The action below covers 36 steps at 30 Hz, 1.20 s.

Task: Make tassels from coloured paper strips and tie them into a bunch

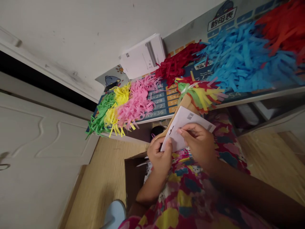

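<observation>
My left hand (160,154) grips the lower left edge of a white printed card (182,140), thumb on its face. The card is tilted above my lap and has a small dark slot near its left edge. Behind it runs a flat tan strip (176,116), partly hidden, its far end at the table edge. My right hand (201,143) is closed in a pinch at the card's face, close to the slot; what lies between its fingertips is too small to make out. Just beyond the tan strip lies a multicoloured bundle of paper strips (202,93).
On the table with a printed mat (171,95) lie paper strips: green (101,114), yellow (121,97), pink (138,105), dark red (176,63), blue (240,57) and red (286,28). A stack of white cards (143,57) leans by the wall. A brown box (134,178) stands below.
</observation>
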Tool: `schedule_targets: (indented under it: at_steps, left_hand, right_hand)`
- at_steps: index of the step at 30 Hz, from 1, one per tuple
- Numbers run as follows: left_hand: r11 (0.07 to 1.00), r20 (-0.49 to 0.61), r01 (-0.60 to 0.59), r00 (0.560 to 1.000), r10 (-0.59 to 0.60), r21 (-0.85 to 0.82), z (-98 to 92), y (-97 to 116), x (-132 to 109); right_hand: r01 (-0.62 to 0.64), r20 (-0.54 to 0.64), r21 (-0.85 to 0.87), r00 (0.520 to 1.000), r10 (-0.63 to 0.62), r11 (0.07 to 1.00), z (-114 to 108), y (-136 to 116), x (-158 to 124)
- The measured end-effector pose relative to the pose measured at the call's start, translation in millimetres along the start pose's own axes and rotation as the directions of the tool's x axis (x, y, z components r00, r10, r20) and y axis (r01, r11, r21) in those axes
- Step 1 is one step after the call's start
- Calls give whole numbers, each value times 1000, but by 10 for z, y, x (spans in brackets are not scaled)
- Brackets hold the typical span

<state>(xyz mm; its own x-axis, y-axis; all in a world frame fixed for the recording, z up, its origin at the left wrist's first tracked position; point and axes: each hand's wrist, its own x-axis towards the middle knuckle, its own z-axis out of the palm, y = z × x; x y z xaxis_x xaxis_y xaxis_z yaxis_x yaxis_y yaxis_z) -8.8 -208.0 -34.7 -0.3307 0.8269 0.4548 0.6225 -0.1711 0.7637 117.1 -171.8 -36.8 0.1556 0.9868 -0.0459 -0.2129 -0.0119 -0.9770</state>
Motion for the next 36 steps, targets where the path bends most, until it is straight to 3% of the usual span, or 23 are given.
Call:
schedule_targets:
  at_steps: [4, 7, 9, 13, 17, 19, 21, 25, 27, 30, 33, 36]
  left_hand:
    - [1000, -1, 1, 1000, -1, -3, -4, 14, 9]
    - [1000, 2, 5, 1000, -5, -9, -11, 29, 5]
    - [1000, 4, 9, 1000, -8, -13, -12, 39, 3]
    - [999, 19, 40, 999, -39, -22, -3, 59, 1]
    - [995, 25, 87, 996, -86, -37, 4, 76, -3]
    - [995, 34, 92, 995, -90, -43, 6, 75, -7]
    - [995, 34, 88, 996, -86, -44, 8, 66, -8]
    - [999, 2, 28, 1000, -28, -25, 7, 45, 1]
    - [1000, 1, -10, 1000, 10, -21, 3, 43, 7]
    - [998, 5, -55, 998, 55, -13, -7, 55, 14]
    - [997, 11, -83, 997, 83, 2, -16, 66, 20]
    - [996, 3, -84, 996, 84, 23, -21, 69, 21]
  right_hand:
    - [93, -29, -65, 995, -96, 993, -30, 43, -11]
    - [303, -32, -200, 948, -316, 932, -53, 65, -41]
    - [463, 0, -281, 876, -482, 841, -66, 68, -62]
    - [636, 84, -380, 747, -659, 672, -116, 77, -70]
    - [862, 297, -379, 457, -838, 336, -229, 109, -42]
    - [883, 336, -385, 404, -851, 268, -273, 127, -32]
    - [857, 320, -410, 455, -831, 311, -283, 144, -34]
    - [611, 122, -467, 760, -638, 639, -218, 158, -61]
    - [523, 92, -443, 834, -543, 728, -186, 136, -73]
    - [500, 141, -429, 860, -491, 753, -174, 60, -69]
    - [521, 193, -435, 851, -489, 735, -184, -16, -36]
    - [652, 277, -447, 751, -599, 612, -188, -32, 4]
